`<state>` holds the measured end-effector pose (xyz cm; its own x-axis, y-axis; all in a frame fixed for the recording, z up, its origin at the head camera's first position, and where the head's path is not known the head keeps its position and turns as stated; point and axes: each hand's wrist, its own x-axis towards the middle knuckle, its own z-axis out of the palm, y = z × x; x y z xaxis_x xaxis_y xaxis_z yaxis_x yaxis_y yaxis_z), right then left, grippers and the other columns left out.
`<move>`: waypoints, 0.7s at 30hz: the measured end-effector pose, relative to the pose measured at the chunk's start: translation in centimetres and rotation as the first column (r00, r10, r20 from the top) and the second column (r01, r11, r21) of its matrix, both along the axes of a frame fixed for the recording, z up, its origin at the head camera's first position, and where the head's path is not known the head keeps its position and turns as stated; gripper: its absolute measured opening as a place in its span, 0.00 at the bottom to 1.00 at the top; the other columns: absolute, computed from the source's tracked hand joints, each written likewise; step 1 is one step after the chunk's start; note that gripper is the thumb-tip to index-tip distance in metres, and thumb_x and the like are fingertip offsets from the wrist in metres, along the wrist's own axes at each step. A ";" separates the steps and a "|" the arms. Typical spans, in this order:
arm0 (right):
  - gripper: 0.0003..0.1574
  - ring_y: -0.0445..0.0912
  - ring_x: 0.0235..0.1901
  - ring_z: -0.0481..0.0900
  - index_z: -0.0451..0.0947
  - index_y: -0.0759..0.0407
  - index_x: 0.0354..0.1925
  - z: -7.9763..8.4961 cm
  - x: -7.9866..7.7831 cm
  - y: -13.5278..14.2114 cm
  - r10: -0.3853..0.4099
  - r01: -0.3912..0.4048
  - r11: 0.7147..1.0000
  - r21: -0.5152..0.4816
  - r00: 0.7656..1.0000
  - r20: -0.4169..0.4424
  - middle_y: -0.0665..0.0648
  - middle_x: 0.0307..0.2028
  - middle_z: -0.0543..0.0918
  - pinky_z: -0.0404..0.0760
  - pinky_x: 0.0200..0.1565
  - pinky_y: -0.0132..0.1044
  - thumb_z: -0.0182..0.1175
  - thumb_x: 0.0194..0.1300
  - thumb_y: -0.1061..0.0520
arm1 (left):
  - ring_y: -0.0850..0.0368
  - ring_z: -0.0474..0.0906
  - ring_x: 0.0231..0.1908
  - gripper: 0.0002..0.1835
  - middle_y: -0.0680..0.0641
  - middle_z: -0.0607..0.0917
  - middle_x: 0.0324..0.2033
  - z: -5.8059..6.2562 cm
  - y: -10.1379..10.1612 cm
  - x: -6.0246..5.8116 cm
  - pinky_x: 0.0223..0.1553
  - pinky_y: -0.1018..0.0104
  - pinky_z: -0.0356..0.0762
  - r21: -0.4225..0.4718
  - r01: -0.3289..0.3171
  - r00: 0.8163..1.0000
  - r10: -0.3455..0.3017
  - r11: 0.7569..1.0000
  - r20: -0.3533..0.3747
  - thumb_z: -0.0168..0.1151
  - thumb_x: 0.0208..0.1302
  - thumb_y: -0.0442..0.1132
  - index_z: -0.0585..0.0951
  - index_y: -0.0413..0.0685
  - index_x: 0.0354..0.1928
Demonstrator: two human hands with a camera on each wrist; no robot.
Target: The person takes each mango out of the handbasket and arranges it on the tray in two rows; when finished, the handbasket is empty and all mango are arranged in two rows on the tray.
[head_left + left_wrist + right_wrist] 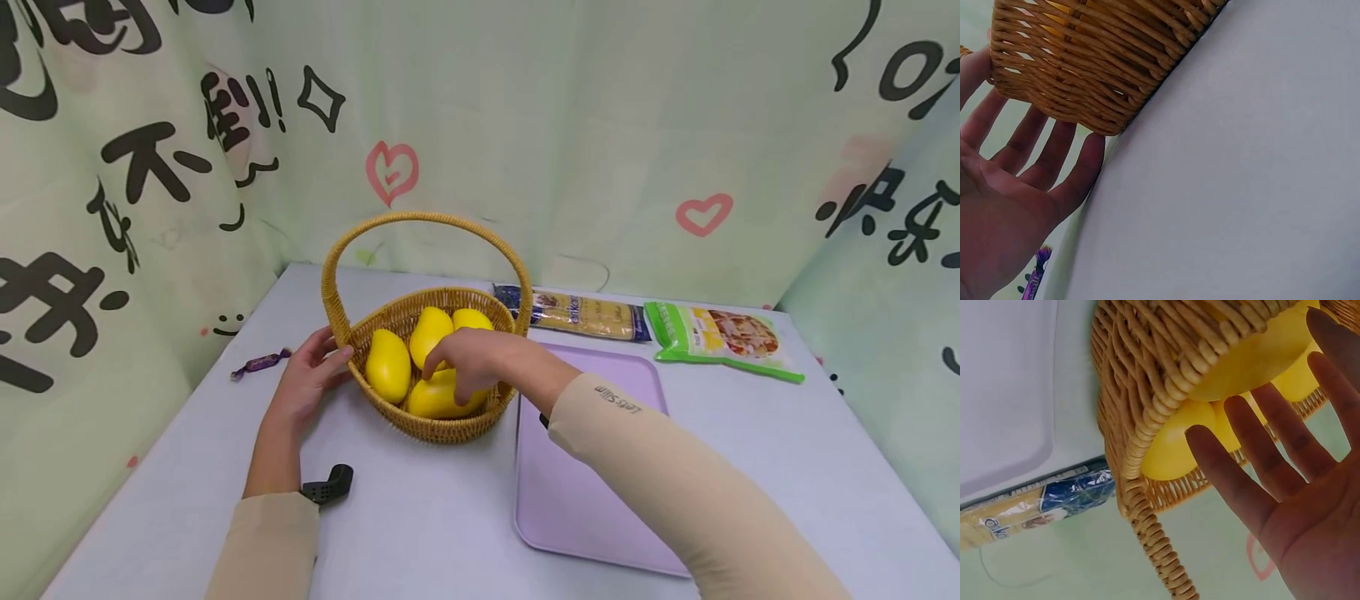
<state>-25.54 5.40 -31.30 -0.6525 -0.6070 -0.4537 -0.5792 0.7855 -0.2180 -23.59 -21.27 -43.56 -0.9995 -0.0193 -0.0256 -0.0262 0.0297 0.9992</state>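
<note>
- Four mangoes sit in a handled basket on a pale table in the head view, the woven wall likely keeping them from rolling. A right hand reaches in over them, holding nothing, while a left hand grips the basket's left side, apparently to steady it. A purple tray lies flat beside the basket, partly under the right sleeve; a pasta pack and a green-edged bag line the back, seemingly out of the arms' way. A wrapped candy lies near the left hand.
- Left wrist view: spread fingers cup the basket's outer wall, thumb near the rim, a hold that looks meant to brace.
- Right wrist view: the right hand's fingers fan wide beside the mangoes; whether they touch, one cannot tell.
</note>
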 end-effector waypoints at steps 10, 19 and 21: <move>0.42 0.46 0.58 0.73 0.76 0.37 0.69 -0.4 0.1 -0.8 0.018 -0.016 0.998 0.067 1.000 -0.023 0.51 0.71 0.74 0.78 0.59 0.39 0.69 0.61 0.67 | 0.59 0.75 0.57 0.34 0.37 0.67 0.74 0.1 -0.1 0.0 0.54 0.70 0.84 0.008 -0.009 1.000 0.009 1.000 0.017 0.59 0.77 0.42 0.60 0.48 0.80; 0.46 0.46 0.62 0.73 0.72 0.34 0.71 -0.9 0.1 -0.5 -0.013 0.013 0.998 0.063 1.000 -0.004 0.51 0.71 0.74 0.76 0.67 0.45 0.72 0.61 0.65 | 0.53 0.73 0.63 0.35 0.39 0.66 0.75 0.2 0.0 0.0 0.57 0.68 0.83 0.007 -0.007 0.999 0.007 1.000 0.035 0.59 0.77 0.43 0.60 0.51 0.81; 0.47 0.46 0.64 0.72 0.72 0.34 0.72 -1.0 0.2 -0.5 0.003 -0.004 0.998 0.058 1.000 0.004 0.50 0.72 0.73 0.75 0.68 0.45 0.73 0.61 0.64 | 0.52 0.73 0.64 0.35 0.39 0.66 0.75 0.2 0.0 0.0 0.57 0.68 0.83 0.006 -0.007 0.999 0.007 1.000 0.037 0.59 0.77 0.43 0.59 0.51 0.81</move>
<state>-25.36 4.88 -32.29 -0.6487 -0.5817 -0.4907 -0.5813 0.7949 -0.1739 -23.58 -21.26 -43.35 -0.9977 -0.0256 -0.0623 -0.0629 0.0233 0.9978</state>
